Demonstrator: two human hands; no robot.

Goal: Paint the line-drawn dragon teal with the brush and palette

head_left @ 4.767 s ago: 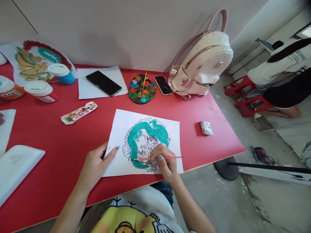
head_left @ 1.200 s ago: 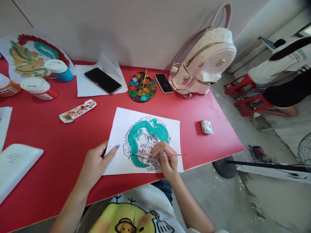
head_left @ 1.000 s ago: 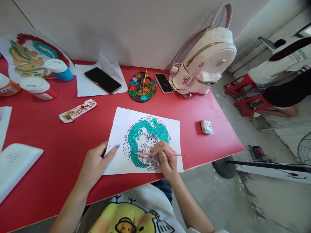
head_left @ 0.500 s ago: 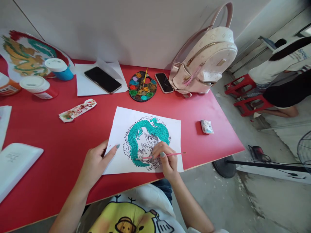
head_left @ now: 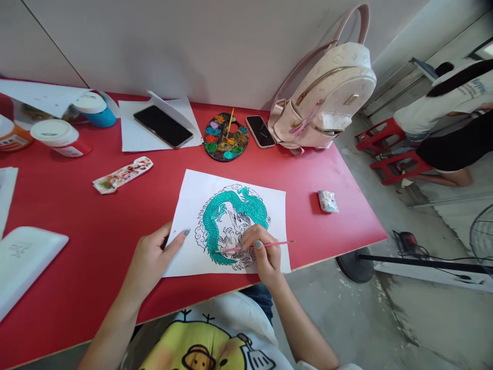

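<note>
A white sheet of paper (head_left: 185, 205) with a line drawing of a dragon lies at the table's front edge. Most of the dragon's body (head_left: 211, 226) is painted teal; the head and clouds are plain black outline. My left hand (head_left: 156, 257) grips the sheet's left edge, thumb on top and the other fingers partly hidden. Pinched in my right hand (head_left: 265, 252) is a thin pink paintbrush (head_left: 284, 242), its tip touching the teal body at lower left. That hand rests on the drawing and covers its lower right part.
Behind the sheet are a paint palette (head_left: 215, 149) with a yellow brush, two phones (head_left: 164, 126) (head_left: 260, 131) and a pale backpack (head_left: 327, 97). Paint jars (head_left: 57, 136), a stained tissue (head_left: 123, 176) and a white case (head_left: 29, 267) stand left. A small packet (head_left: 328, 201) lies right. People sit beyond.
At the back left, the painted picture's paper has flopped forward, and its white back now covers most of the colours. Both hands and the brush have barely moved.
</note>
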